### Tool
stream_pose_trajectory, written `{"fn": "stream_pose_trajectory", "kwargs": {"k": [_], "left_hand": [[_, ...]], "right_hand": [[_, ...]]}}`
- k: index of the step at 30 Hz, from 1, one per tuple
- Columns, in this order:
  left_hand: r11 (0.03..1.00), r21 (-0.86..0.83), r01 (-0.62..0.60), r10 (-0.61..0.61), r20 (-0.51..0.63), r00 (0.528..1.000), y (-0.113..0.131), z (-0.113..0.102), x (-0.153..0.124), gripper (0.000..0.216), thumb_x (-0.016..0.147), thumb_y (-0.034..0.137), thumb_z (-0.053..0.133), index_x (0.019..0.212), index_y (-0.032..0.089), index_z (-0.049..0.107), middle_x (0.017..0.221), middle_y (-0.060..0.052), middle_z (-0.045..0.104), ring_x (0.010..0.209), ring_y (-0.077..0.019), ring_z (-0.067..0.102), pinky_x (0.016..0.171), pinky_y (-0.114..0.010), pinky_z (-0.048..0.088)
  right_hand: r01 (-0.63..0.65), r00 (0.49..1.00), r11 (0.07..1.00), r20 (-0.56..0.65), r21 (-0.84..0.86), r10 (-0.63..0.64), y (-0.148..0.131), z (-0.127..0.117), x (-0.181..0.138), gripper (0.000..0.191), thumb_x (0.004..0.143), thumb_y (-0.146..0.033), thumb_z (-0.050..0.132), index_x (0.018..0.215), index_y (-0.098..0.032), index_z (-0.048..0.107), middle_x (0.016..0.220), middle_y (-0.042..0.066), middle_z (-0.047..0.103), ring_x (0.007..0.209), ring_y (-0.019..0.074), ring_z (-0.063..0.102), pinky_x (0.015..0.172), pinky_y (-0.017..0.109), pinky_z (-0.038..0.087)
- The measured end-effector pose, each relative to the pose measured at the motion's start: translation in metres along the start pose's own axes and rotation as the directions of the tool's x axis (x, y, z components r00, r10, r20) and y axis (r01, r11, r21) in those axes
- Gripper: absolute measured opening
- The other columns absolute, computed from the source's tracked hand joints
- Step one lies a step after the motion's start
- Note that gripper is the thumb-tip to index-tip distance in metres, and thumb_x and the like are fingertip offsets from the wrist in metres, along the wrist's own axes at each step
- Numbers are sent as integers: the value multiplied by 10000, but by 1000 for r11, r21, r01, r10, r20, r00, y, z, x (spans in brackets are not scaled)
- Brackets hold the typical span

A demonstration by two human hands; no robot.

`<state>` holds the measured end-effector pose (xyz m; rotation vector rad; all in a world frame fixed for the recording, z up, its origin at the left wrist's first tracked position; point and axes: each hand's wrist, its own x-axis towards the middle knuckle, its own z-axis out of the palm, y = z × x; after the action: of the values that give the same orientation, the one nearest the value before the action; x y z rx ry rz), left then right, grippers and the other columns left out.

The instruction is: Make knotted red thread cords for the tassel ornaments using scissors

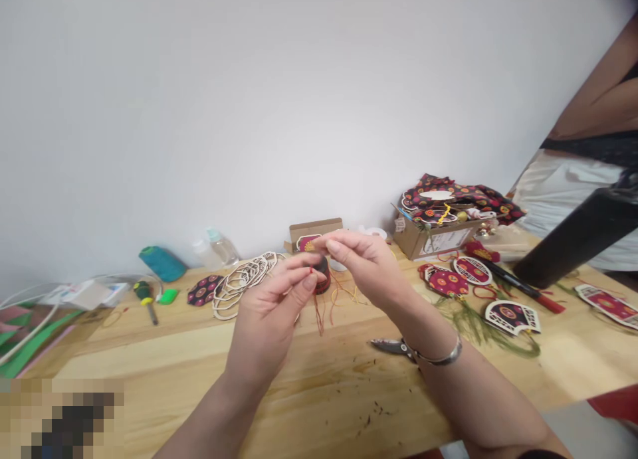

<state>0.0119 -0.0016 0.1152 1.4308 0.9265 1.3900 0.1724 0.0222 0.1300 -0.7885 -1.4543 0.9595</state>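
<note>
Above the wooden table, my left hand (269, 306) is closed in a pinch, with a bit of red thread (312, 270) between thumb and forefinger. Reddish strands (319, 316) hang just below those fingertips. My right hand (366, 263), a bangle on its wrist, is pinched a little higher and to the right, close to the left fingertips but apart. Whatever its fingers hold is too small and blurred to name. Behind the hands stands a dark spool (323, 279), partly covered. Scissors (391, 345) lie under my right forearm, their handles mostly hidden.
Pale openwork frames (239, 279), a teal thread cone (162, 263) and a screwdriver (145, 301) lie left. Right are a carton (433, 240) heaped with patterned cloth, tasselled ornaments (511, 317), a marker (523, 286) and a black cylinder (573, 240). A person (583, 173) stands beyond.
</note>
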Motion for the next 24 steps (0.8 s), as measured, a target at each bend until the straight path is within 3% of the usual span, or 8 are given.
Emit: {"fn": "stream_pose_trajectory", "kwargs": {"k": [3,8,14,18,21,24], "left_hand": [[988,66,-137,141,-64,988,-3,0,3,95,811,273,722,858,270,806,1218,-65,623,1280,-234,463,1038,-344,429],[990,35,-135,137,-91,986,-1,2,5,101,826,281,705,842,263,804,1215,-80,607,1370,-256,358,1067,-382,433],[992,-115,-55,41,-120,992,1,2,6,94,793,266,738,849,223,801,1168,-103,611,1331,-266,404,954,-342,522],[989,-140,-51,34,-118,992,1,3,6,66,787,250,747,807,217,799,1132,-94,637,1285,-247,459,976,-328,501],[978,-200,-54,36,-93,995,3,4,7,72,808,231,726,783,215,792,1064,-84,670,1308,-229,446,958,-293,501],[949,-310,-59,31,-95,995,8,4,8,82,822,215,713,777,221,781,1114,-57,695,1226,-219,541,955,-316,514]], "right_hand": [[-88,993,982,93,170,73,8,3,-1,243,890,-255,574,1081,-205,716,1076,73,739,996,172,671,952,390,501],[-149,963,943,261,299,69,12,10,-5,241,896,-241,584,1095,-214,718,1018,44,744,939,140,673,938,359,510],[-172,929,937,365,304,52,8,10,-6,216,907,-271,572,991,-165,741,776,13,701,737,113,638,781,296,528],[-177,936,957,340,229,92,8,9,-6,166,853,-304,648,838,-158,724,688,-10,644,648,92,569,659,247,478],[-174,946,969,304,177,115,10,9,-4,282,821,-380,681,656,-154,652,621,-17,603,604,89,515,617,243,442],[-177,942,972,314,156,122,12,6,-2,292,801,-398,691,645,-156,645,603,-18,598,615,96,527,635,250,437]]}}
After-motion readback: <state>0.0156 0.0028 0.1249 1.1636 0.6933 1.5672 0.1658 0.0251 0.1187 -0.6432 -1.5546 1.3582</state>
